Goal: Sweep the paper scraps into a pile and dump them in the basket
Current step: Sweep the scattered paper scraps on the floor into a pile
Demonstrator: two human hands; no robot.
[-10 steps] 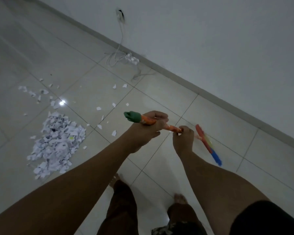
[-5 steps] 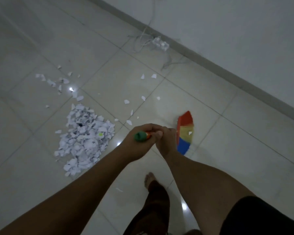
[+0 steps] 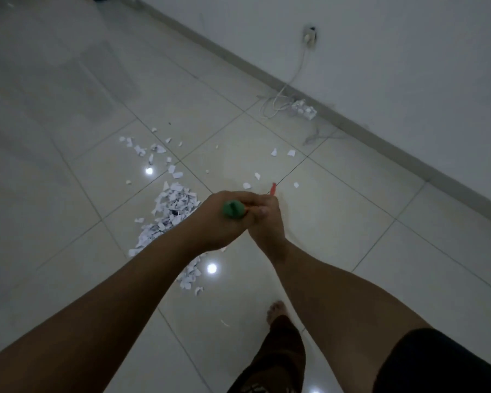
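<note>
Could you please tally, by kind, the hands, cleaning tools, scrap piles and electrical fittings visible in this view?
Broom: 1
Hands: 2, left hand and right hand, both gripping it
Scrap pile: 1
Power strip: 1
Wall socket: 1
Total: 6

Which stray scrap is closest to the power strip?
The right-hand scrap of the side-by-side pair, lying nearest the power strip; its twin lies just to its left, and every other stray is farther off.

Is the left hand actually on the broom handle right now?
Touching. The head view shows the left hand curled round the broom handle at its green end cap, with the right hand gripping right beside it.
</note>
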